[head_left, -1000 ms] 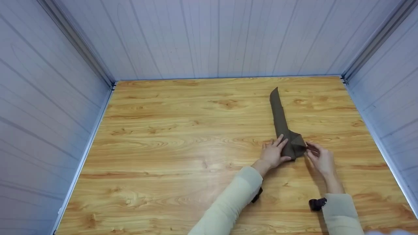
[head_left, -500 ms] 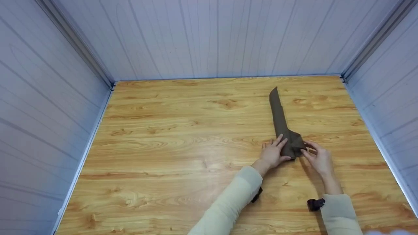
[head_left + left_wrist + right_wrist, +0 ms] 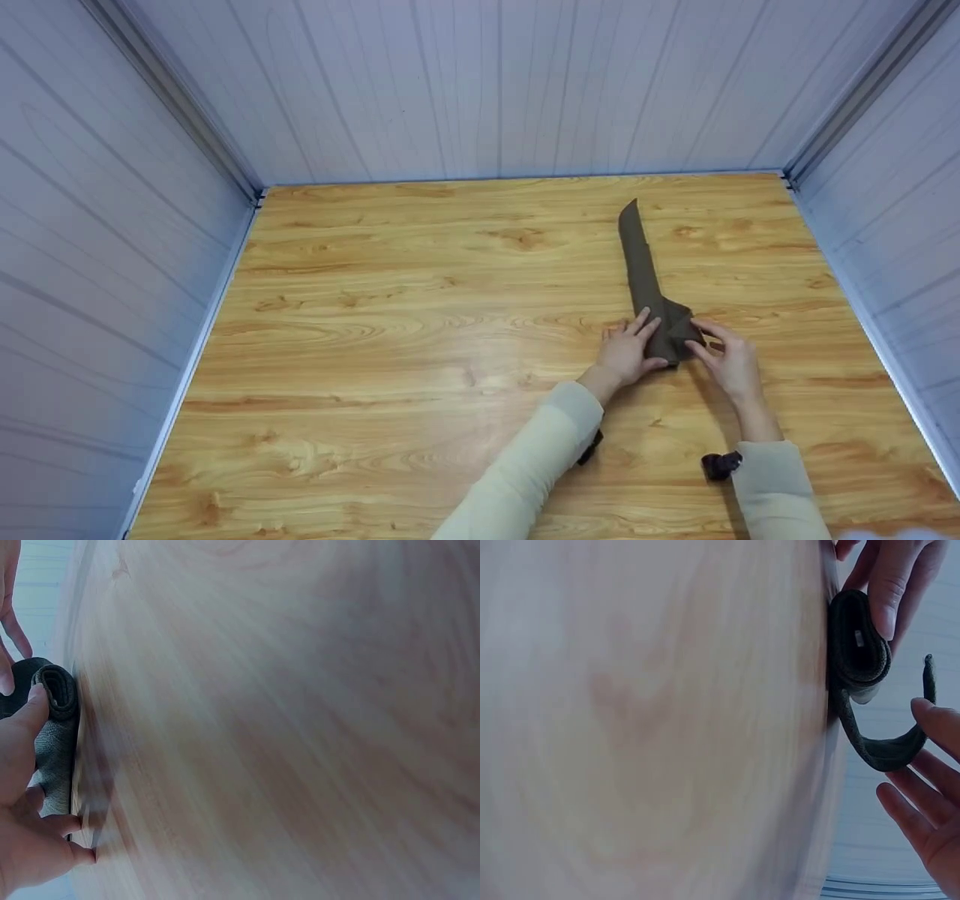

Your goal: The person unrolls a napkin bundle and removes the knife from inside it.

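Note:
A dark brown-grey cloth (image 3: 640,259), rolled into a long narrow strip, lies on the right half of the table. Its near right end is a loose folded flap (image 3: 684,330). My left hand (image 3: 624,354) presses on the near part of the roll, fingers spread over it and thumb at its near end. In the left wrist view the coiled end of the roll (image 3: 58,694) shows under that thumb. My right hand (image 3: 735,367) pinches the flap between thumb and fingers. The right wrist view shows the flap (image 3: 885,754) curving up off the table into those fingers.
The wood-patterned table (image 3: 390,315) is bounded by pale panel walls (image 3: 480,90) at the back and both sides. A small black device (image 3: 720,466) is on the right wrist, and another (image 3: 590,448) shows beside the left sleeve.
My right hand has shifted slightly left, bringing the pinched flap closer to the roll; its thumb now lies farther over the flap. The left hand has stayed put on the roll.

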Demonstrator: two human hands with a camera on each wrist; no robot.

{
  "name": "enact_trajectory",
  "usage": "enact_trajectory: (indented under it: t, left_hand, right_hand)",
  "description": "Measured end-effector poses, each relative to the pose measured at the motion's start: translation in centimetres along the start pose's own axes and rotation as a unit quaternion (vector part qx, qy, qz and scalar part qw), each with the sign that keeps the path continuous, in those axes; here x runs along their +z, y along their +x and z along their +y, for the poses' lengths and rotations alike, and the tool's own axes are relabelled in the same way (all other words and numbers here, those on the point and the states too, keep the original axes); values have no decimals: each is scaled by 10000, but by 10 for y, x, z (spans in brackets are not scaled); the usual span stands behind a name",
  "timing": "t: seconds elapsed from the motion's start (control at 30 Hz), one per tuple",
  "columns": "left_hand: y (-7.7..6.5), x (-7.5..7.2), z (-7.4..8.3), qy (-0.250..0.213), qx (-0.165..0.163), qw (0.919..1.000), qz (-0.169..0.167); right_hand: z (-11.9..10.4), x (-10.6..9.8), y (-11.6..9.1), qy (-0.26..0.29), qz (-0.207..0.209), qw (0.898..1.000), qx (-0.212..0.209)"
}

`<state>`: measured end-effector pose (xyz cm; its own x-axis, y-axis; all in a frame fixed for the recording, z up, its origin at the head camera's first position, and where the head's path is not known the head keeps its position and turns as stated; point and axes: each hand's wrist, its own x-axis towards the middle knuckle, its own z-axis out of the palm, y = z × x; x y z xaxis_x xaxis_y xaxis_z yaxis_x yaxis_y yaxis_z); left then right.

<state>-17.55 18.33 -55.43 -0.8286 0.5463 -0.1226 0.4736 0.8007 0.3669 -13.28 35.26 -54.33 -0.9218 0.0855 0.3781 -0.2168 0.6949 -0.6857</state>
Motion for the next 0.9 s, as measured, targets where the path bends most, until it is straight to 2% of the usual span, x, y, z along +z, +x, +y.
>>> enact_trajectory:
  t: [0.33, 0.7, 0.9]
  left_hand:
    - [0, -2, 1, 18, -34, 10000, -65]
    - [0, -1, 1, 40, 14, 10000, -15]
    - [-1, -2, 0, -30, 0, 9999, -106]
  right_hand:
    - [3, -1, 2, -73, 182, 9996, 222]
    - [12, -3, 0, 133, 557, 9983, 147]
    - [21, -5, -1, 262, 750, 9963, 322]
